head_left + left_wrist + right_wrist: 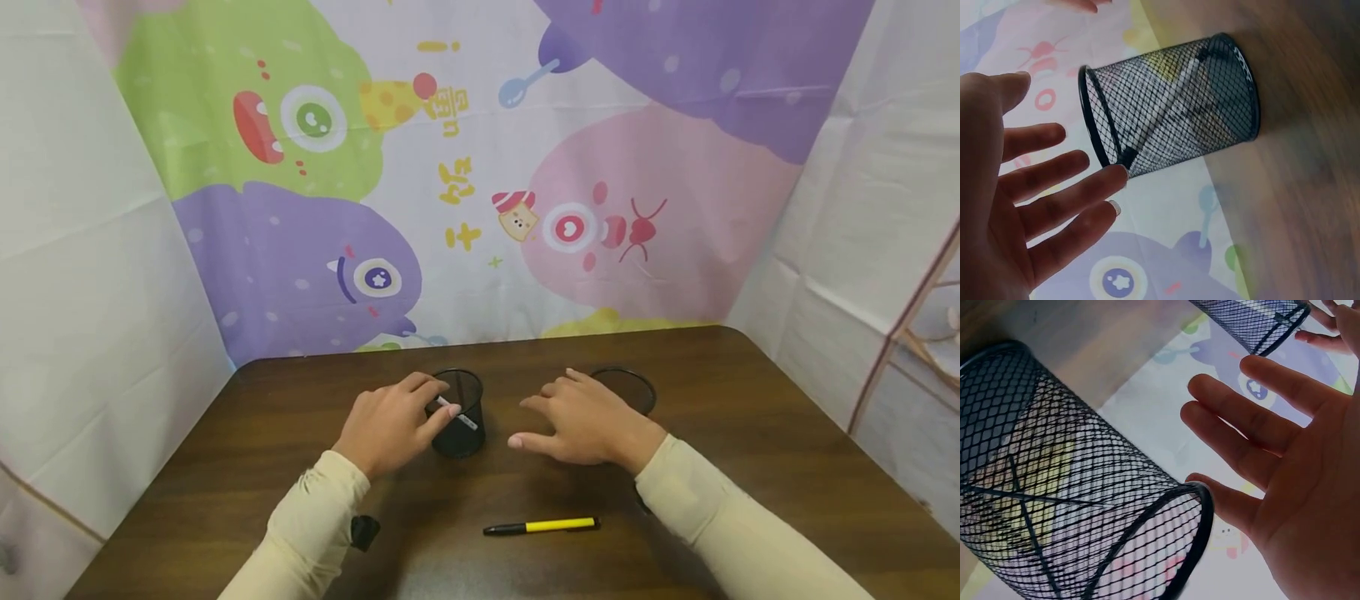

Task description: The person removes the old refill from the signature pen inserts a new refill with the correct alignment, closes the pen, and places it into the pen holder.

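- From my end, the left cup stands on the table, a pen leaning inside it.
- The left hand is at its left side.
- I see the right cup behind the right hand.
- In front of both cups lies a second pen.
- A cloth hangs behind the table.

Black metal mesh is seen in both pen cups, smooth plastic in the loose pen, creased cloth in the twelve-o'clock backdrop.
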Demonstrator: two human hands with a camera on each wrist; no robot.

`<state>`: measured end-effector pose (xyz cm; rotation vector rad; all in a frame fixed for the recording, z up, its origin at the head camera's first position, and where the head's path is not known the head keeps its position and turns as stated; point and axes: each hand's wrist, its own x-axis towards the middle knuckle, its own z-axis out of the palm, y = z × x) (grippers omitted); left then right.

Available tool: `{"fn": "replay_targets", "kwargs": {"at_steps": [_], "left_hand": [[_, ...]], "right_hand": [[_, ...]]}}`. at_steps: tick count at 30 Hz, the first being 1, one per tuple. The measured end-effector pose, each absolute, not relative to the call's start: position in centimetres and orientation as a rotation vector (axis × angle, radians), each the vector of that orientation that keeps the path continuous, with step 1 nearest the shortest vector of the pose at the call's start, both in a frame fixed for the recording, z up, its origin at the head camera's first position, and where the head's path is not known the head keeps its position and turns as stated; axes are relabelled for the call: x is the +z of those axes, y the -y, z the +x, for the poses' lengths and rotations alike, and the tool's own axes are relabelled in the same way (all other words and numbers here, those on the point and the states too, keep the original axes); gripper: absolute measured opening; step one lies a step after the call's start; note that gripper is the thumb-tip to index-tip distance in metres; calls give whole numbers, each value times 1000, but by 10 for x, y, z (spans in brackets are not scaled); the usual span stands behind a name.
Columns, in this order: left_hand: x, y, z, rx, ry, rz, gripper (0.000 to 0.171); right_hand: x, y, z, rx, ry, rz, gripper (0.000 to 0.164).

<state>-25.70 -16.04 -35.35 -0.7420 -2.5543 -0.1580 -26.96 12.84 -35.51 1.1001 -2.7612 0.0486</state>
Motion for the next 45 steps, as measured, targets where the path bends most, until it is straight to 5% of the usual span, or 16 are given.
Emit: {"fn": "replay_targets", "kwargs": {"at_steps": [10,45], "left_hand": [[-357,153,-248,-172,2545,-746,37],[-382,117,-238,-396,2359,-1000,9]], "right_hand": [[-360,-127,-258,48,2692,1188,61],[-374,-135,-241,165,2787,1219,56]]}}
